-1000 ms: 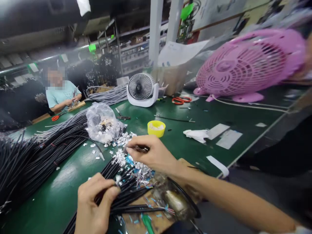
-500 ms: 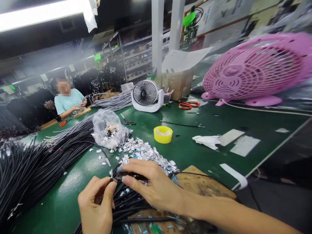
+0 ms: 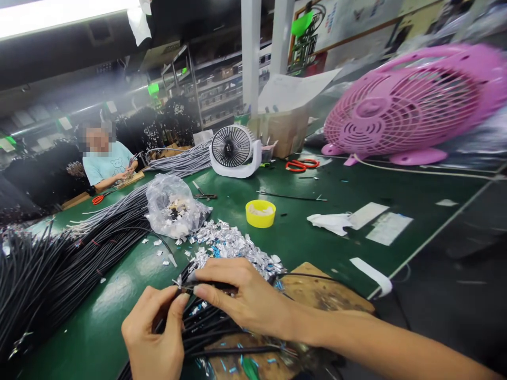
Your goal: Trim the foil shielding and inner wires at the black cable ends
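Observation:
My left hand (image 3: 156, 327) pinches the end of a black cable between thumb and forefinger, and a bit of silver foil (image 3: 179, 281) sticks up from that end. Close beside it, my right hand (image 3: 237, 295) is closed around a slim dark metal tool (image 3: 227, 286), mostly hidden by the fingers, so its kind is unclear. The tool's tip meets the cable end at my left fingertips. More black cables (image 3: 214, 335) lie under both hands. Behind my right hand spreads a heap of silver foil scraps (image 3: 233, 243).
Beyond the foil are a clear plastic bag (image 3: 166, 203) of scraps and a yellow tub (image 3: 260, 214). A white fan (image 3: 234, 152), orange-handled scissors (image 3: 302, 165) and a pink fan (image 3: 396, 105) stand farther back. Black cable bundles (image 3: 91, 253) fill the left; a co-worker (image 3: 109, 163) sits across.
My right hand has come down and left from above the foil heap, bringing the tool to the cable end. My left hand keeps its pinch. The view has shifted slightly.

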Action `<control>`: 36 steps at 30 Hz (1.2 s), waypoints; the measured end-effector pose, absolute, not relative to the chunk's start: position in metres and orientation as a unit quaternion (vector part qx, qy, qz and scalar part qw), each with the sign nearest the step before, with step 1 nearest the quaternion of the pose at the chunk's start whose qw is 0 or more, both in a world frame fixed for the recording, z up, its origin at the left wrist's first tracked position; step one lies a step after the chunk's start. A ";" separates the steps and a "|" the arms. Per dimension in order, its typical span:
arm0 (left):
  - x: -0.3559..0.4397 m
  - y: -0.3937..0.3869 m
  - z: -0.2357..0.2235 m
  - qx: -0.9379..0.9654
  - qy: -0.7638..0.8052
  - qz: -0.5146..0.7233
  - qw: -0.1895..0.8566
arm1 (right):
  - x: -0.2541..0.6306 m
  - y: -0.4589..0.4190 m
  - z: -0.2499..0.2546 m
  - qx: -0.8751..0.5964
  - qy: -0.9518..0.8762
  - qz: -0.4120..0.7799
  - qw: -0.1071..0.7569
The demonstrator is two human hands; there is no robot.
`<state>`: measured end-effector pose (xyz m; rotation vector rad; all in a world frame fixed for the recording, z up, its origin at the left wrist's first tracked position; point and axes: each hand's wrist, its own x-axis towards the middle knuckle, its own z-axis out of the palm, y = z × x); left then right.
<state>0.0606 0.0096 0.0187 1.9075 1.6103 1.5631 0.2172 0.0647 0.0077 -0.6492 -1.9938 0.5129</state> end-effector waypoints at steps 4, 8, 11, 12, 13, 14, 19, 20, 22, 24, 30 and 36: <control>0.060 0.010 0.016 0.643 0.553 0.522 0.092 | 0.217 0.064 0.006 -0.285 -0.815 0.194 0.467; 0.058 0.011 0.017 0.657 0.548 0.495 0.153 | 0.218 0.065 0.005 -0.279 -0.807 0.208 0.477; 0.056 0.012 0.018 0.665 0.539 0.472 0.208 | 0.218 0.066 0.005 -0.280 -0.805 0.236 0.467; 0.055 0.013 0.018 0.666 0.538 0.466 0.224 | 0.218 0.066 0.005 -0.277 -0.806 0.240 0.464; 0.054 0.013 0.017 0.665 0.537 0.461 0.236 | 0.219 0.066 0.006 -0.273 -0.809 0.239 0.463; 0.054 0.013 0.017 0.665 0.537 0.457 0.246 | 0.219 0.065 0.006 -0.267 -0.811 0.234 0.465; 0.054 0.014 0.017 0.668 0.539 0.454 0.240 | 0.222 0.066 0.008 -0.259 -0.811 0.206 0.482; 0.055 0.014 0.017 0.670 0.539 0.457 0.227 | 0.222 0.067 0.008 -0.264 -0.812 0.206 0.477; 0.054 0.014 0.018 0.671 0.541 0.467 0.197 | 0.223 0.068 0.009 -0.275 -0.814 0.202 0.471; 0.053 0.015 0.018 0.674 0.543 0.474 0.159 | 0.224 0.069 0.009 -0.273 -0.810 0.187 0.484; 0.056 0.014 0.019 0.688 0.559 0.457 0.072 | 0.222 0.068 0.005 -0.260 -0.806 0.191 0.496; 0.066 0.011 0.021 0.650 0.560 0.502 0.108 | 0.220 0.065 0.003 -0.263 -0.809 0.167 0.498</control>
